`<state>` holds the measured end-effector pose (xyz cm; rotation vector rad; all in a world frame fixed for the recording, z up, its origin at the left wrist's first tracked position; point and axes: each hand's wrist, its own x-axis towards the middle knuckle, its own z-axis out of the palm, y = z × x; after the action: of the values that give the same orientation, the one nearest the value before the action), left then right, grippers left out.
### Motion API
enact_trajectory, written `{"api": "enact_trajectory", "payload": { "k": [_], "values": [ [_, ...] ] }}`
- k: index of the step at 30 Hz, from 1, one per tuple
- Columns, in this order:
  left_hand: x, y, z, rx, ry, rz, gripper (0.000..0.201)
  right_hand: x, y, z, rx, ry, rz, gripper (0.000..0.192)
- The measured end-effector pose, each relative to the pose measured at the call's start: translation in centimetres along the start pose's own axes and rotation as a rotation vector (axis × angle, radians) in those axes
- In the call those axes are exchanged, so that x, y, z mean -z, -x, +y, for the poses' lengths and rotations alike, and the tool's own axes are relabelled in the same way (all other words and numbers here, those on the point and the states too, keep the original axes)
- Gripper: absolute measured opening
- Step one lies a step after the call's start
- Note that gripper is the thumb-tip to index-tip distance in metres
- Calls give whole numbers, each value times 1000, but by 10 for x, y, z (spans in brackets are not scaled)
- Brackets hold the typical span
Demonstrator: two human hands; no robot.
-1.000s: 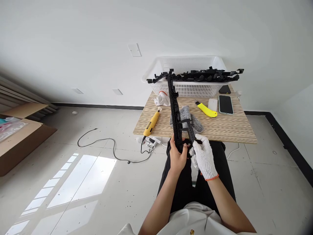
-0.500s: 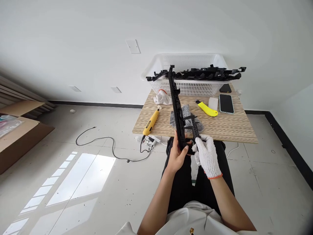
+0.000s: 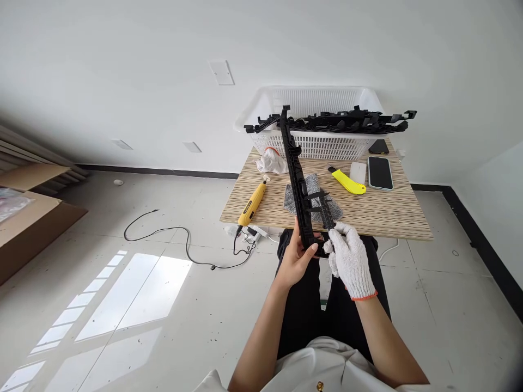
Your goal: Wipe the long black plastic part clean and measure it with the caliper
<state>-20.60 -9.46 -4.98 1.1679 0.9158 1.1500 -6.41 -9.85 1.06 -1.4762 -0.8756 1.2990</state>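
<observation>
My bare left hand (image 3: 297, 259) grips the near end of a long black plastic strip (image 3: 293, 169) that points away from me over the table. In a white knitted glove, my right hand (image 3: 350, 258) holds a black caliper (image 3: 324, 209) whose jaws sit against the strip's right side. Both hands hover above my lap, just in front of the table's near edge.
The wooden table (image 3: 379, 209) carries a grey cloth (image 3: 312, 195), a yellow rotary tool (image 3: 252, 204), a yellow utility knife (image 3: 347, 182), a phone (image 3: 380, 172), a spare glove (image 3: 270, 161) and a white basket (image 3: 318, 142) with several black strips. A cable (image 3: 171, 239) lies on the floor, cardboard boxes (image 3: 28, 218) at left.
The strip, the caliper and both hands have shifted slightly to the right in view. The caliper stays against the strip and both grips are unchanged.
</observation>
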Motion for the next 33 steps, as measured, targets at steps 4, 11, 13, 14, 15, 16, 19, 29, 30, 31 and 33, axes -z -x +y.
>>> {"api": "enact_trajectory", "payload": {
  "k": [4, 11, 13, 14, 15, 16, 19, 29, 30, 31, 33],
  "values": [
    [0, 0, 1, -35, -39, 11, 77, -1, 3, -2, -19, 33, 11, 41],
    [2, 0, -1, -39, -23, 24, 60, -1, 7, -9, 29, 94, 10, 53],
    [2, 1, -1, -18, -11, 15, 60, -1, 7, -9, 25, 101, 5, 50],
    [2, 1, -1, -9, -3, 11, 60, -1, 7, -9, 20, 99, 9, 49],
    [2, 1, -1, -4, 5, 9, 61, -1, 7, -8, 15, 97, 16, 47],
    [2, 1, -1, 0, 10, 9, 61, -1, 7, -8, 10, 95, 21, 46],
    [2, 0, -1, 11, 11, 14, 62, -2, 7, -7, 4, 97, 23, 43],
    [2, 0, -2, 23, 10, 13, 63, -1, 3, -4, -55, 119, 26, 42],
    [2, 0, -2, 23, 14, 13, 64, -1, 3, -4, -50, 106, 21, 41],
    [2, 0, -2, 23, 19, 16, 64, -1, 3, -4, -45, 88, 16, 40],
    [2, 0, -1, 23, 29, 24, 64, -1, 3, -3, -39, 51, 11, 39]
  ]
}}
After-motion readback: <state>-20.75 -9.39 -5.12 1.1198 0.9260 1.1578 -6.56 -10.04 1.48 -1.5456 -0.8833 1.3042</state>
